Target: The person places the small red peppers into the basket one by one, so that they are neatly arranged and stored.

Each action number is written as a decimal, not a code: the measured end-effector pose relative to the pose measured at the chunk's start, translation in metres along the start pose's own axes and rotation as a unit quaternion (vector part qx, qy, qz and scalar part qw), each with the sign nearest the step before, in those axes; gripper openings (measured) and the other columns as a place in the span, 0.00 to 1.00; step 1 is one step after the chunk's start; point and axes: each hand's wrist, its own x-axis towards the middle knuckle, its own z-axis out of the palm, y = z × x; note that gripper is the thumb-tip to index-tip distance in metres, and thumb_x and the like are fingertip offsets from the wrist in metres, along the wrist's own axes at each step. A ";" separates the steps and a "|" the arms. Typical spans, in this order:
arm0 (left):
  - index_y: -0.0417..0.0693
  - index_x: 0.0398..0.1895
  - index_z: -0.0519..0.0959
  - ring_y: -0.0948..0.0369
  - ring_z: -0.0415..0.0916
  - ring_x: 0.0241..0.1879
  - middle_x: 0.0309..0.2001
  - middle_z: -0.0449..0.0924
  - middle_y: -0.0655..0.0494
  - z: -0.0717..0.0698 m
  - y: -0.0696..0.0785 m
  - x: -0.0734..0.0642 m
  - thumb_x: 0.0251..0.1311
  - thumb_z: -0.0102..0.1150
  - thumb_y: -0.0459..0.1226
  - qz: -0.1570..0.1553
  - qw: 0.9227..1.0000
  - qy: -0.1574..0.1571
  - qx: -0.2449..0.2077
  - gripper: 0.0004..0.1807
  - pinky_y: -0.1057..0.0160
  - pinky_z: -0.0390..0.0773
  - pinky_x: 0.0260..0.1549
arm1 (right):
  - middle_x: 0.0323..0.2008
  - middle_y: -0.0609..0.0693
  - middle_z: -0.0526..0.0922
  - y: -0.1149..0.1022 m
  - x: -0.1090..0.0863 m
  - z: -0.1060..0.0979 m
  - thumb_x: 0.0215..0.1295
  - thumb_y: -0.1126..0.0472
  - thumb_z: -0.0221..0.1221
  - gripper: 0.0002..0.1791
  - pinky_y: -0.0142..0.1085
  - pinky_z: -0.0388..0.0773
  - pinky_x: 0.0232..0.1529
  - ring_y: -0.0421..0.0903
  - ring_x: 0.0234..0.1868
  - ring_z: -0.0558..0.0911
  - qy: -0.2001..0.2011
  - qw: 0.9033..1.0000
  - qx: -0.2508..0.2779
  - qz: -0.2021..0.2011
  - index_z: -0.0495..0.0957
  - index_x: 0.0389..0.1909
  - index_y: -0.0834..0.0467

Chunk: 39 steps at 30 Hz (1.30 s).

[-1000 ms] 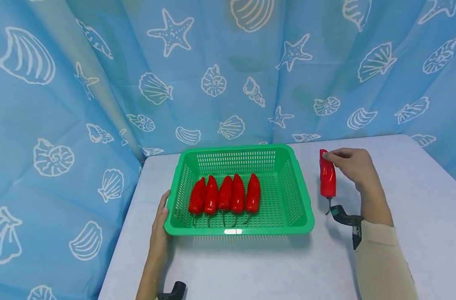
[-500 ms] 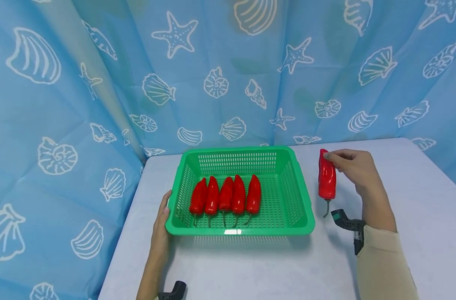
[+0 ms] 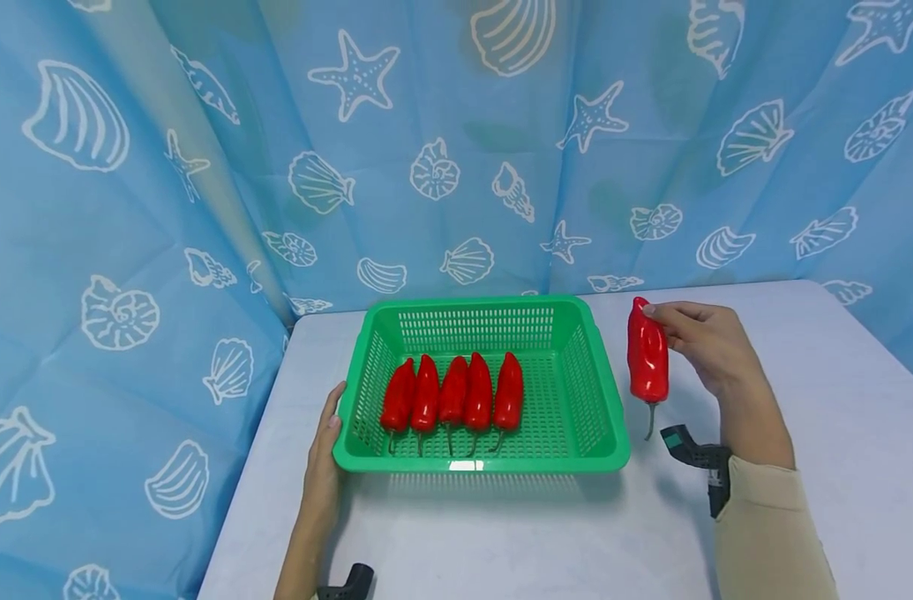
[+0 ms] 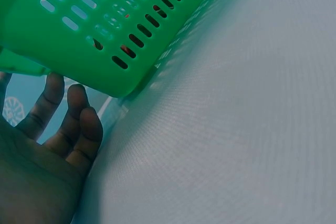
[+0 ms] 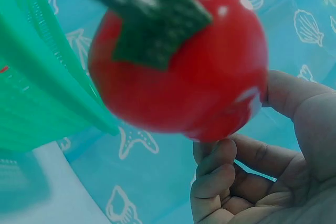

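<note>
My right hand (image 3: 700, 342) pinches a red pepper (image 3: 647, 354) near its pointed tip, right of the green basket (image 3: 471, 464). The pepper hangs stem down over the table; in the right wrist view its green stem end (image 5: 163, 30) faces the camera. At the basket's left side, my left hand (image 3: 321, 454) rests against the rim. From the left wrist, its fingers (image 4: 79, 124) look loosely bent, with one fingertip right at the underside of the rim. Several red peppers (image 3: 453, 392) lie side by side in the basket, stems toward the front.
A white cloth covers the table (image 3: 486, 533). Behind it and to the left hangs a blue curtain (image 3: 426, 217) with white shell and starfish prints. The basket's right wall (image 3: 591, 392) stands between the held pepper and the ones inside.
My right hand has shifted slightly left, bringing the pepper nearer the basket's right rim, and the pepper's stem end has swung a little left. My left hand stays at the basket.
</note>
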 end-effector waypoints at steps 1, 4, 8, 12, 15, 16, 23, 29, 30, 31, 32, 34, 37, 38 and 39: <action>0.78 0.76 0.56 0.63 0.44 0.76 0.76 0.52 0.72 0.000 0.000 0.000 0.74 0.32 0.62 0.000 1.000 0.000 -0.001 0.29 0.36 0.43 0.70 | 0.65 0.61 0.68 0.000 0.000 0.001 0.61 0.39 0.66 0.47 0.26 0.79 0.38 0.54 0.57 0.71 -0.002 1.000 0.005 -0.003 0.65 0.72 0.64; 0.78 0.76 0.56 0.63 0.44 0.76 0.76 0.52 0.72 0.000 0.000 -0.001 0.74 0.32 0.61 0.002 1.000 -0.002 -0.004 0.28 0.36 0.43 0.70 | 0.61 0.58 0.71 -0.001 -0.001 0.003 0.62 0.41 0.66 0.44 0.27 0.80 0.39 0.50 0.54 0.72 -0.008 1.000 0.025 -0.014 0.66 0.70 0.65; 0.78 0.76 0.56 0.64 0.43 0.76 0.76 0.52 0.72 0.000 0.000 -0.001 0.75 0.31 0.61 0.004 1.000 -0.003 -0.004 0.28 0.36 0.42 0.70 | 0.52 0.50 0.76 -0.002 -0.002 0.007 0.64 0.44 0.66 0.41 0.29 0.81 0.41 0.45 0.50 0.75 -0.019 0.997 0.069 -0.029 0.69 0.67 0.67; 0.78 0.76 0.56 0.64 0.43 0.76 0.76 0.51 0.72 0.000 0.000 0.000 0.75 0.31 0.61 0.004 1.000 -0.001 -0.003 0.28 0.36 0.42 0.70 | 0.47 0.43 0.79 -0.005 -0.003 0.009 0.63 0.45 0.67 0.38 0.29 0.81 0.41 0.43 0.48 0.78 -0.025 0.994 0.103 -0.033 0.72 0.65 0.66; 0.78 0.76 0.56 0.64 0.43 0.76 0.76 0.52 0.72 0.000 0.000 0.000 0.74 0.31 0.62 0.004 1.000 0.000 -0.001 0.28 0.36 0.43 0.70 | 0.47 0.43 0.80 -0.008 -0.004 0.012 0.61 0.45 0.69 0.35 0.30 0.81 0.41 0.43 0.48 0.79 -0.025 0.991 0.127 -0.030 0.75 0.62 0.63; 0.78 0.76 0.56 0.63 0.43 0.76 0.76 0.52 0.72 0.000 0.000 0.000 0.74 0.31 0.62 0.006 1.000 0.000 -0.001 0.28 0.36 0.43 0.70 | 0.47 0.44 0.80 -0.009 -0.005 0.014 0.61 0.46 0.69 0.33 0.30 0.81 0.41 0.43 0.47 0.79 -0.027 0.990 0.136 -0.031 0.76 0.60 0.63; 0.78 0.76 0.56 0.63 0.43 0.76 0.76 0.51 0.72 0.000 -0.002 0.000 0.74 0.31 0.62 0.005 1.000 0.002 -0.002 0.28 0.36 0.42 0.70 | 0.42 0.45 0.83 -0.012 -0.006 0.034 0.63 0.51 0.69 0.22 0.30 0.81 0.41 0.43 0.42 0.81 -0.064 0.983 0.161 -0.058 0.81 0.52 0.61; 0.80 0.76 0.56 0.62 0.43 0.76 0.76 0.52 0.72 0.001 -0.004 0.000 0.74 0.31 0.62 -0.001 1.000 -0.008 -0.012 0.28 0.34 0.42 0.69 | 0.40 0.46 0.84 -0.015 -0.006 0.046 0.65 0.48 0.67 0.31 0.31 0.81 0.42 0.43 0.40 0.82 -0.074 0.988 0.126 -0.056 0.76 0.57 0.69; 0.80 0.76 0.56 0.62 0.43 0.76 0.76 0.52 0.72 0.002 -0.004 -0.001 0.74 0.31 0.62 -0.002 1.000 -0.007 -0.013 0.28 0.35 0.42 0.69 | 0.42 0.48 0.83 -0.017 -0.005 0.047 0.65 0.47 0.66 0.33 0.31 0.81 0.43 0.44 0.41 0.82 -0.077 0.989 0.116 -0.057 0.75 0.59 0.69; 0.80 0.76 0.56 0.62 0.43 0.76 0.76 0.52 0.71 0.002 -0.004 -0.001 0.74 0.31 0.62 -0.002 1.000 -0.005 -0.014 0.28 0.35 0.42 0.69 | 0.43 0.49 0.83 -0.019 -0.004 0.048 0.65 0.46 0.66 0.34 0.31 0.81 0.43 0.45 0.42 0.82 -0.081 0.990 0.103 -0.058 0.74 0.59 0.70; 0.79 0.76 0.56 0.62 0.43 0.76 0.76 0.52 0.71 0.002 -0.005 -0.002 0.74 0.31 0.62 -0.002 1.000 -0.004 -0.017 0.28 0.35 0.42 0.69 | 0.45 0.51 0.82 -0.022 -0.004 0.050 0.65 0.45 0.66 0.35 0.31 0.81 0.43 0.46 0.43 0.82 -0.085 0.990 0.090 -0.060 0.74 0.60 0.70; 0.78 0.76 0.56 0.62 0.42 0.76 0.76 0.52 0.71 0.001 -0.004 -0.002 0.74 0.32 0.62 -0.004 1.000 -0.001 -0.019 0.29 0.35 0.41 0.69 | 0.49 0.55 0.80 -0.028 -0.002 0.054 0.66 0.45 0.65 0.35 0.31 0.81 0.44 0.47 0.44 0.81 -0.102 0.990 0.076 -0.057 0.74 0.61 0.70; 0.78 0.76 0.57 0.62 0.43 0.76 0.75 0.53 0.71 0.000 -0.004 -0.001 0.74 0.32 0.62 0.000 1.000 -0.001 -0.018 0.29 0.35 0.42 0.69 | 0.49 0.58 0.79 -0.037 0.001 0.060 0.67 0.47 0.64 0.33 0.32 0.81 0.44 0.48 0.44 0.80 -0.130 0.988 0.065 -0.052 0.74 0.60 0.71; 0.78 0.76 0.57 0.62 0.43 0.76 0.75 0.53 0.71 0.000 -0.004 0.000 0.73 0.32 0.63 0.003 1.000 -0.002 -0.017 0.29 0.35 0.43 0.69 | 0.47 0.57 0.79 -0.039 0.003 0.062 0.68 0.47 0.64 0.32 0.32 0.81 0.44 0.47 0.42 0.80 -0.138 0.987 0.062 -0.049 0.74 0.59 0.71; 0.79 0.75 0.57 0.63 0.44 0.76 0.75 0.53 0.72 0.000 -0.004 0.001 0.73 0.32 0.63 0.006 1.000 -0.002 -0.016 0.29 0.35 0.43 0.69 | 0.46 0.57 0.80 -0.041 0.005 0.064 0.68 0.48 0.63 0.31 0.33 0.81 0.43 0.46 0.41 0.80 -0.146 0.986 0.061 -0.046 0.75 0.58 0.72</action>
